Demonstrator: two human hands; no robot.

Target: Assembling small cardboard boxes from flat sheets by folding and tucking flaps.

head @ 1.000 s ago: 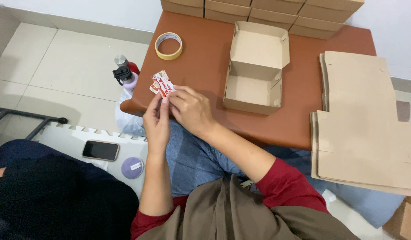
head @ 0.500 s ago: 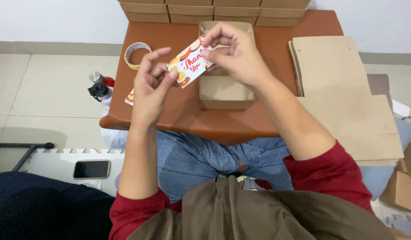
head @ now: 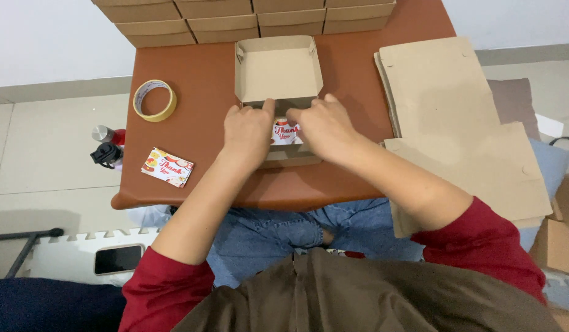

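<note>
— Cardboard everywhere. What are the hands at?

— Both are over the open box (head: 278, 74) in the middle of the brown desk (head: 198, 67). The left hand (head: 247, 132) lies on the box's near part, index finger stretched up to the fold where the lid stands back. The right hand (head: 321, 126) sits just beside it, fingers curled toward the same fold.

— Holding anything?

— A card (head: 286, 132), white with red and orange print, shows in the gap between the 2 hands, down inside the box. Both hands touch it at its edges; whether either one truly pinches it, I cannot tell.

— And the lid?

— Flat on the desk, tipped away from the person, its inside bare.

— What else is on the desk?

— A roll of tape (head: 154, 100) to the left, well apart from the box. A small stack of cards (head: 167, 166) lies tilted near the left front corner. Closed boxes (head: 235, 15) run in rows along the far edge. To the right, flat sheets (head: 444, 104) of cardboard overlap, spilling past the desk's edge.

— On the floor?

— A bottle (head: 106, 147) with a black cap just left of the desk, and a phone (head: 118, 259) lying on a white mat (head: 63, 261) near the person's knee.
</note>
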